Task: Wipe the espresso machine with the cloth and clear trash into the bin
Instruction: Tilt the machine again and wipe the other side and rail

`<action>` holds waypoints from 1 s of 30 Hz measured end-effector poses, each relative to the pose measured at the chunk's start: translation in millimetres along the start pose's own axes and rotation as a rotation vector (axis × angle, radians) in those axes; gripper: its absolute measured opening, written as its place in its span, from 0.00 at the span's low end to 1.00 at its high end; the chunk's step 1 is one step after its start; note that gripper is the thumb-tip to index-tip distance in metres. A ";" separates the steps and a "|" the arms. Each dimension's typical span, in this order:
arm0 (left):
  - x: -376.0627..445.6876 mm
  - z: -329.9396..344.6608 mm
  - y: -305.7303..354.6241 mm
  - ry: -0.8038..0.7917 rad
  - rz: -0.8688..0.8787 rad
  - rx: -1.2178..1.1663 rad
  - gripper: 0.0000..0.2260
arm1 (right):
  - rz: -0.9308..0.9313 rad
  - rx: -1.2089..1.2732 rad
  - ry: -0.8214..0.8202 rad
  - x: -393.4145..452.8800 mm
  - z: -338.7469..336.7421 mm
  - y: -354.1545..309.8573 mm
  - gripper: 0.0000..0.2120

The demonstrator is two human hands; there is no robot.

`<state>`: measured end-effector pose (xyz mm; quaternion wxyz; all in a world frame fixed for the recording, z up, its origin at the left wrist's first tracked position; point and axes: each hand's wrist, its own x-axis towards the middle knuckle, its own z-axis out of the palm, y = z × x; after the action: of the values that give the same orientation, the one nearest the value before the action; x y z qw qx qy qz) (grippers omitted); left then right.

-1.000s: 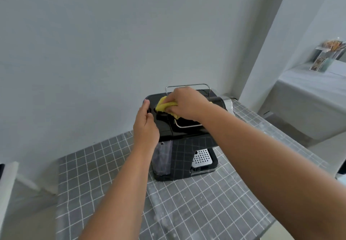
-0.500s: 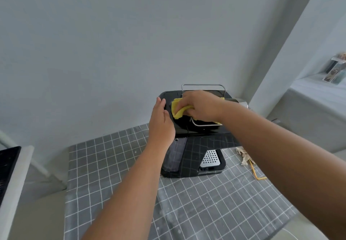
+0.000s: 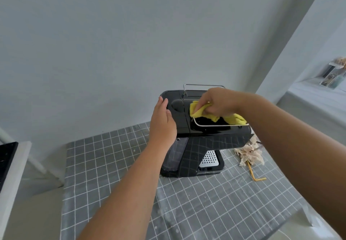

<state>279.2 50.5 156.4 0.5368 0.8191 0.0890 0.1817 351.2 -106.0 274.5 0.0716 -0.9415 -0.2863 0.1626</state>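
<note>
A glossy black espresso machine (image 3: 196, 146) stands on a table with a grey checked cloth (image 3: 112, 174). My right hand (image 3: 217, 102) grips a yellow cloth (image 3: 198, 111) and presses it on the machine's top, inside the chrome rail. My left hand (image 3: 162, 123) rests flat with straight fingers against the machine's left side. Crumpled beige paper trash (image 3: 250, 154) and a bent yellow straw (image 3: 254, 174) lie on the table right of the machine. No bin is in view.
A plain wall stands right behind the machine. A white ledge with a dark panel (image 3: 7, 161) is at the far left. A second covered table (image 3: 318, 106) with a clear holder (image 3: 335, 76) stands at the back right.
My right hand slid the yellow cloth to the right across the machine's top. The view shifted, bringing the paper trash and straw into sight. My left hand stayed on the left side.
</note>
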 end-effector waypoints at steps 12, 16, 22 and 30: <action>1.1 2.8 -0.1 0.023 0.011 0.041 0.20 | 0.017 0.087 -0.034 -21.1 13.3 11.3 0.13; 1.2 0.9 -0.2 0.024 0.007 0.087 0.20 | 0.075 0.056 -0.192 -35.0 5.6 8.2 0.13; 4.8 1.0 -0.4 0.009 0.015 0.140 0.20 | 0.204 0.212 0.308 -59.6 -23.1 2.0 0.23; 4.0 3.6 -0.2 0.045 -0.001 0.132 0.20 | 0.390 0.504 1.071 -115.8 104.4 -5.8 0.16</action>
<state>284.3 48.8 155.8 0.4795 0.8483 0.1135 0.1935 221.2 -162.0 208.7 0.3944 -0.8814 0.0140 -0.2596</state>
